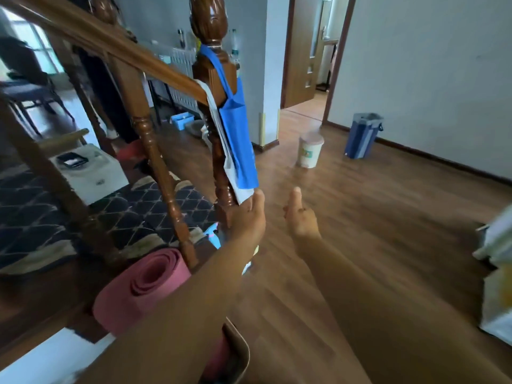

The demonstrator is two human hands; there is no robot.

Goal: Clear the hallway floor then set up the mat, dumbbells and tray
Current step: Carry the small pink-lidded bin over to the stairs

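Observation:
A rolled pink mat [144,286] lies on the floor at the foot of the wooden stair railing, low on the left. A blue bag [238,139] and a grey-white bag [243,194] hang from the newel post [210,76]. My left hand [249,217] reaches to the post's base, its thumb and fingers pinching the bottom corner of the grey-white bag. My right hand [300,217] hovers beside it over bare floor, fingers curled, thumb sticking up, holding nothing. I see no dumbbells or tray.
A white bucket [310,151] and a blue bin [363,135] stand on the wood floor near the far doorway. White and yellow items [496,245] sit at the right edge. Behind the railing are a dark patterned rug [41,212] and a white box [91,170].

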